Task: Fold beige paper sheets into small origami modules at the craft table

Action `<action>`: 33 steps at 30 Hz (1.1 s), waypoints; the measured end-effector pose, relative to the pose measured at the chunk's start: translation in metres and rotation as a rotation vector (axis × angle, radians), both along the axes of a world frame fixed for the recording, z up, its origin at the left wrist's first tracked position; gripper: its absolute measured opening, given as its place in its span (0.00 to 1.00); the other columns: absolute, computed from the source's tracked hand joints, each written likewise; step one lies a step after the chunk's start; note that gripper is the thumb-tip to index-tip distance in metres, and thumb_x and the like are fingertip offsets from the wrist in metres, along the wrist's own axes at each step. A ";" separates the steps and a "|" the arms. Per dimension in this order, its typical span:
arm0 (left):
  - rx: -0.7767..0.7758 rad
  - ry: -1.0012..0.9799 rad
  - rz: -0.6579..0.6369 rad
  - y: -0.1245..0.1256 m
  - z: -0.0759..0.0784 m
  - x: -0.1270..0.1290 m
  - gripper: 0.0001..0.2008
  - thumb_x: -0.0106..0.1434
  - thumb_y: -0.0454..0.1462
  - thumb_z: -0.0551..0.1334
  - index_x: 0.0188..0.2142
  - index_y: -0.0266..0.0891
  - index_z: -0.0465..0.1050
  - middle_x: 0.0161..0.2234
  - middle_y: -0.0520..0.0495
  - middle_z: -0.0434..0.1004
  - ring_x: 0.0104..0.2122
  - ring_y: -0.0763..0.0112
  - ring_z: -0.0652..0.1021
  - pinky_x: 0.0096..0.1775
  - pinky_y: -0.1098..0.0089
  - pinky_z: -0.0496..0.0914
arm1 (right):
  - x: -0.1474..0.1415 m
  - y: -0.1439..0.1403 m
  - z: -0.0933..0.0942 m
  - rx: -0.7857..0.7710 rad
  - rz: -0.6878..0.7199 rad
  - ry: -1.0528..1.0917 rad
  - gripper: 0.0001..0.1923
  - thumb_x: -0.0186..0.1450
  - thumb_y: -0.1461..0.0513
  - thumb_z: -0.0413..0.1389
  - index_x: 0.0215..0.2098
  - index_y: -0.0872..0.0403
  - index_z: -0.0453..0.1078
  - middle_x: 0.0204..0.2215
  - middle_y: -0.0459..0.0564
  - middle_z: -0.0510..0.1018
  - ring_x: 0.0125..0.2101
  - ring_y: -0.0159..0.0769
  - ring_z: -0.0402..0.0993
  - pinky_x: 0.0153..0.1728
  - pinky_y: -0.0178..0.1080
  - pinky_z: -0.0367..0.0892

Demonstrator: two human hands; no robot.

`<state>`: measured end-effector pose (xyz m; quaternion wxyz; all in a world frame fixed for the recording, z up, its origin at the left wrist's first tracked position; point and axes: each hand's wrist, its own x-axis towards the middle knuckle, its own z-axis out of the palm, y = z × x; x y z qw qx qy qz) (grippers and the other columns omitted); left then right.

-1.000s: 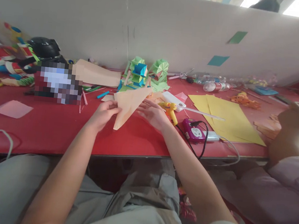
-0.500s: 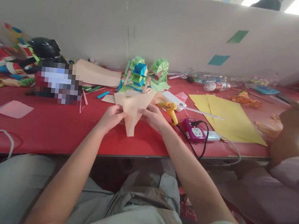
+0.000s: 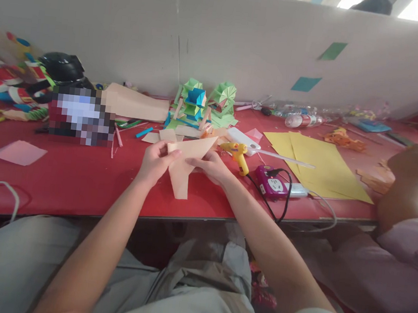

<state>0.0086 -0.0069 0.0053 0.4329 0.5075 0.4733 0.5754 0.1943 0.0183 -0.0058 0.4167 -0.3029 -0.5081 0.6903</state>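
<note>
Between my two hands is a folded sheet of beige paper, with a slanted upper flap and a narrow tail hanging toward me. My left hand pinches its left edge, thumb on top. On the other side my right hand grips it with the thumb laid across the front and the other fingers behind, partly hidden. Just beyond stands a green and blue folded-paper model with pleated round tops. A yellow glue gun with a clear glue stick in it lies right of my right hand.
A purple power strip with cables sits near the front edge. Yellow sheets, a white phone-like object and plastic bottles lie to the right. Another person's hand rests at far right. A pink paper square lies left.
The beige paper has turned and tilted in my hands, so its tail looks wider and hangs lower. Both hands have shifted their grip slightly. The other person's hand at right has moved a little.
</note>
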 end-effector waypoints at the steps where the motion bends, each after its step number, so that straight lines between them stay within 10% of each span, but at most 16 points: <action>1: -0.005 0.007 0.001 -0.001 0.001 0.000 0.19 0.49 0.44 0.75 0.37 0.37 0.77 0.34 0.45 0.82 0.37 0.60 0.80 0.39 0.66 0.72 | 0.000 0.001 -0.001 -0.002 -0.008 0.003 0.22 0.53 0.56 0.71 0.44 0.55 0.77 0.46 0.55 0.83 0.46 0.45 0.81 0.44 0.43 0.79; 23: 0.072 -0.025 0.101 -0.007 0.000 0.010 0.16 0.54 0.48 0.73 0.32 0.41 0.75 0.28 0.52 0.76 0.29 0.69 0.75 0.33 0.71 0.69 | -0.006 0.001 -0.005 0.319 -0.192 -0.084 0.15 0.55 0.53 0.69 0.38 0.52 0.83 0.39 0.51 0.85 0.42 0.46 0.80 0.43 0.46 0.77; 33: 0.112 -0.016 0.112 -0.002 -0.006 0.008 0.19 0.55 0.52 0.72 0.33 0.40 0.77 0.28 0.50 0.78 0.30 0.68 0.77 0.34 0.70 0.70 | -0.011 -0.007 0.001 0.222 -0.207 -0.011 0.16 0.54 0.54 0.70 0.37 0.53 0.83 0.41 0.51 0.85 0.46 0.46 0.80 0.47 0.46 0.77</action>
